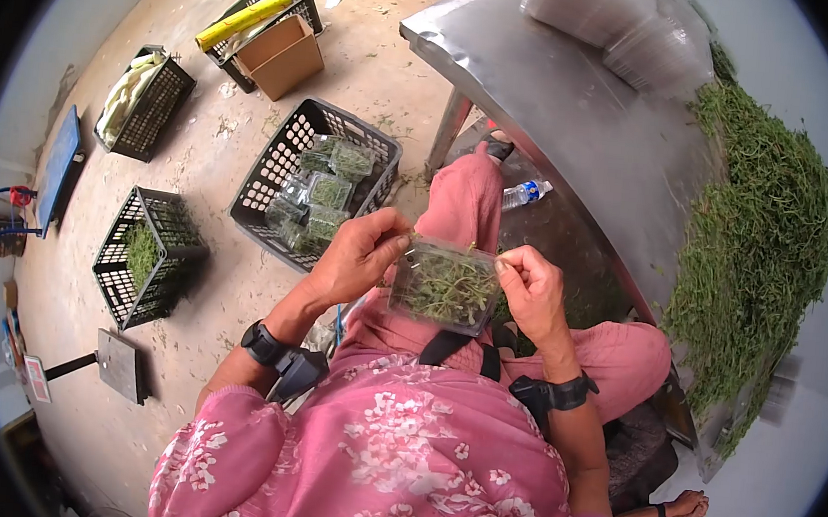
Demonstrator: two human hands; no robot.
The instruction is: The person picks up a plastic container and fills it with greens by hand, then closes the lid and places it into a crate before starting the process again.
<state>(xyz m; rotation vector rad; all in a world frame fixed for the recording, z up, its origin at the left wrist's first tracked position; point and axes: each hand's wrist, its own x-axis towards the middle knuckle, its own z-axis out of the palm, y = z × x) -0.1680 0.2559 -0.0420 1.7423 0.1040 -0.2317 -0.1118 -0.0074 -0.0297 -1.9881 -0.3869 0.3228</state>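
Over my lap I hold a clear plastic clamshell box (pixel 444 285) filled with green leafy sprigs. My left hand (pixel 361 252) pinches its upper left corner between thumb and fingers. At the upper right corner, the thumb and fingers of my right hand (pixel 534 292) grip the rim. Just beyond my left hand stands a black plastic crate (pixel 250 209) on the floor, with several similar filled boxes (pixel 329 192) inside. To the right, a big heap of green sprigs (pixel 755 246) lies on the metal table.
Stacks of clear empty boxes (pixel 659 54) sit at the far side of the metal table (pixel 627 144). A water bottle (pixel 526 195) is by the table's edge. More crates (pixel 144 103), a cardboard box (pixel 280 57) and a scale (pixel 121 366) stand on the floor. Another person's hand (pixel 686 508) shows lower right.
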